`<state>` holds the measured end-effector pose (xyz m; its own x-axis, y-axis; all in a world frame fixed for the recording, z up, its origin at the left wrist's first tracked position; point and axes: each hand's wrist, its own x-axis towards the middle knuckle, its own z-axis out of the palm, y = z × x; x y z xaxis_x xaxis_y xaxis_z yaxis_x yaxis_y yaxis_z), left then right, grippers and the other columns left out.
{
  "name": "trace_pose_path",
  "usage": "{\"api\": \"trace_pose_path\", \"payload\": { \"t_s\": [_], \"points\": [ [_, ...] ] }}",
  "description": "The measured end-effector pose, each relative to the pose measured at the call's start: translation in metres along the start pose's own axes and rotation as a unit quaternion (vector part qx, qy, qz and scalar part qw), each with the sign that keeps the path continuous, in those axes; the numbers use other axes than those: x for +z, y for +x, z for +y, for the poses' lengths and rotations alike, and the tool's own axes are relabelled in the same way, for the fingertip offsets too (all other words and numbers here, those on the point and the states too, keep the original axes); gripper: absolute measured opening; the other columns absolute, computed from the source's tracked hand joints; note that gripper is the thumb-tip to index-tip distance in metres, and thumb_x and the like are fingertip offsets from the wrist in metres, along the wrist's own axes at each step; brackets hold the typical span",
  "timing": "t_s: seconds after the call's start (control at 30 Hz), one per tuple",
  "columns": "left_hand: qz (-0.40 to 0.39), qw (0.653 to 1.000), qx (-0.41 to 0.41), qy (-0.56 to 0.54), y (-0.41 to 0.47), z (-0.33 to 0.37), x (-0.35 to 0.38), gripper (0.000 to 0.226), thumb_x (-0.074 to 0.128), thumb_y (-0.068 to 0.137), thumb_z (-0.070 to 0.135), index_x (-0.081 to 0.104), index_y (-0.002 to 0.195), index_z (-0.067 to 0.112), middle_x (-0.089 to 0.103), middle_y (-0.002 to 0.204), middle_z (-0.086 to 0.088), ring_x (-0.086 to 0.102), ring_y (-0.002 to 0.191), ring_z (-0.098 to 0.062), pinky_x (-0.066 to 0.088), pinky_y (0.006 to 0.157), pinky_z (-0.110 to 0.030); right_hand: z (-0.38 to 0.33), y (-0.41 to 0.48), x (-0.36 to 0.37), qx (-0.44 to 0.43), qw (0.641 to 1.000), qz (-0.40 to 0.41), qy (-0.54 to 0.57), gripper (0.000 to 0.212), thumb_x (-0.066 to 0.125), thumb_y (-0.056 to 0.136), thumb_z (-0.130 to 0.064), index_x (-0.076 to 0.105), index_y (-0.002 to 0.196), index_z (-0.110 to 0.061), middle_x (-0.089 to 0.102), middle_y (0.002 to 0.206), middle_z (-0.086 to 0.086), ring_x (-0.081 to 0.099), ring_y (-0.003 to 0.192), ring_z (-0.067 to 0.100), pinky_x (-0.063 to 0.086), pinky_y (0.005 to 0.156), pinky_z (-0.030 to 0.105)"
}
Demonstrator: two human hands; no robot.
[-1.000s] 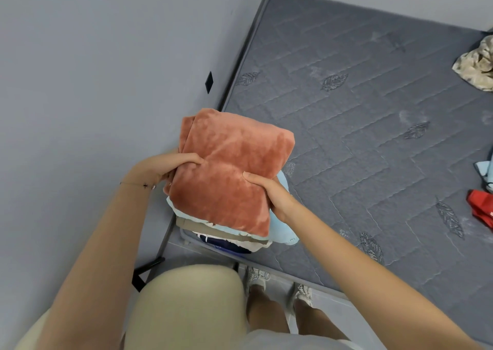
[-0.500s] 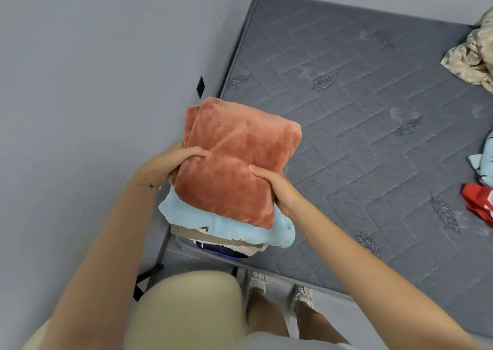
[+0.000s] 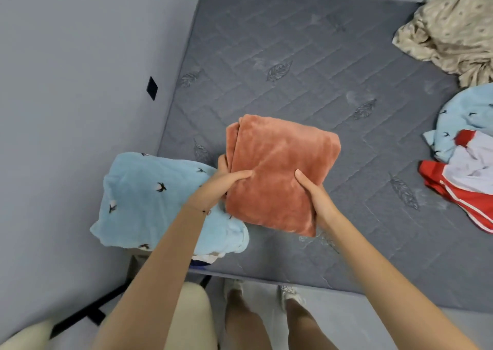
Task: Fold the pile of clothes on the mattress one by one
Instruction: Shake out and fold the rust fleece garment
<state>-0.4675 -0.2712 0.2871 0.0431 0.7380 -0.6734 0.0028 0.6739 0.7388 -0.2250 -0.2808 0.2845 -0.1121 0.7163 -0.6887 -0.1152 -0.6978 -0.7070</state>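
I hold a folded rust-orange plush garment above the grey quilted mattress. My left hand grips its near left edge, thumb on top. My right hand grips its near right edge the same way. To the left, a stack of folded clothes sits at the mattress corner, topped by a light blue piece with black birds. Unfolded clothes lie at the right edge: a beige patterned one, a light blue bird-print one and a red and white one.
A grey wall runs along the mattress's left side, with a small black square on it. My legs and feet stand on the floor at the mattress's near edge.
Both hands have carried the orange garment off the folded stack and to the right, over bare mattress. The blue top of the stack now shows in full, and the view has swung right.
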Motion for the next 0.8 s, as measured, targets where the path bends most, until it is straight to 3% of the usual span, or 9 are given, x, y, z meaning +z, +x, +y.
{"api": "trace_pose_path", "payload": {
  "t_s": [0.17, 0.27, 0.33, 0.5, 0.6, 0.67, 0.8],
  "points": [
    [0.072, 0.997, -0.022, 0.029, 0.048, -0.058, 0.081, 0.043, 0.065, 0.083, 0.026, 0.033, 0.112, 0.025, 0.057, 0.115, -0.002, 0.057, 0.094, -0.013, 0.042, 0.070, -0.025, 0.045, 0.032, -0.062, 0.072, 0.997, 0.014, 0.006, 0.064, 0.077, 0.074, -0.044, 0.057, 0.128, -0.017, 0.072, 0.113, -0.001, 0.068, 0.104, 0.017, 0.048, 0.100, 0.041],
    [0.102, 0.994, -0.034, 0.002, 0.070, -0.094, 0.109, 0.052, 0.068, 0.083, 0.041, 0.035, 0.118, 0.022, 0.056, 0.122, -0.004, 0.057, 0.107, -0.019, 0.046, 0.095, -0.038, 0.072, 0.054, -0.084, 0.100, 0.995, 0.017, 0.010, 0.053, 0.073, 0.081, -0.035, 0.058, 0.127, -0.014, 0.071, 0.114, 0.004, 0.068, 0.105, 0.020, 0.049, 0.099, 0.040],
    [0.109, 0.993, -0.043, 0.006, 0.081, -0.115, 0.117, 0.058, 0.070, 0.082, 0.047, 0.036, 0.122, 0.024, 0.056, 0.121, 0.002, 0.056, 0.112, -0.019, 0.044, 0.101, -0.040, 0.088, 0.069, -0.096, 0.113, 0.993, 0.017, 0.014, 0.050, 0.072, 0.082, -0.032, 0.059, 0.127, -0.012, 0.071, 0.114, 0.006, 0.068, 0.105, 0.021, 0.050, 0.097, 0.039],
    [0.195, 0.979, -0.059, 0.027, 0.091, -0.169, 0.120, 0.052, 0.072, 0.082, 0.044, 0.043, 0.118, 0.021, 0.058, 0.107, 0.007, 0.058, 0.106, -0.019, 0.045, 0.089, -0.032, 0.142, 0.092, -0.100, 0.179, 0.983, -0.008, 0.041, 0.042, 0.072, 0.074, -0.027, 0.067, 0.112, -0.009, 0.074, 0.103, 0.011, 0.073, 0.088, 0.022, 0.058, 0.065, 0.028],
    [0.252, 0.964, -0.056, 0.067, 0.088, -0.196, 0.117, 0.052, 0.070, 0.085, 0.040, 0.046, 0.121, 0.011, 0.061, 0.113, -0.003, 0.059, 0.109, -0.023, 0.040, 0.085, -0.026, 0.173, 0.097, -0.093, 0.234, 0.971, -0.026, 0.048, 0.037, 0.073, 0.070, -0.029, 0.071, 0.101, -0.010, 0.075, 0.094, 0.011, 0.073, 0.080, 0.022, 0.057, 0.059, 0.027],
    [0.255, 0.958, -0.080, 0.101, 0.088, -0.204, 0.115, 0.061, 0.069, 0.086, 0.041, 0.044, 0.128, 0.005, 0.060, 0.122, -0.011, 0.058, 0.114, -0.029, 0.041, 0.087, -0.028, 0.185, 0.097, -0.093, 0.251, 0.967, -0.036, 0.028, 0.037, 0.074, 0.069, -0.034, 0.071, 0.100, -0.013, 0.075, 0.096, 0.008, 0.073, 0.083, 0.020, 0.057, 0.062, 0.025],
    [0.248, 0.946, -0.141, 0.156, 0.083, -0.206, 0.118, 0.078, 0.064, 0.089, 0.042, 0.024, 0.146, 0.006, 0.044, 0.142, -0.020, 0.045, 0.128, -0.035, 0.037, 0.107, -0.039, 0.194, 0.092, -0.094, 0.234, 0.968, -0.036, -0.084, 0.060, 0.079, 0.067, -0.045, 0.064, 0.119, -0.020, 0.068, 0.122, 0.003, 0.067, 0.104, 0.013, 0.052, 0.089, 0.025]
  ]
}}
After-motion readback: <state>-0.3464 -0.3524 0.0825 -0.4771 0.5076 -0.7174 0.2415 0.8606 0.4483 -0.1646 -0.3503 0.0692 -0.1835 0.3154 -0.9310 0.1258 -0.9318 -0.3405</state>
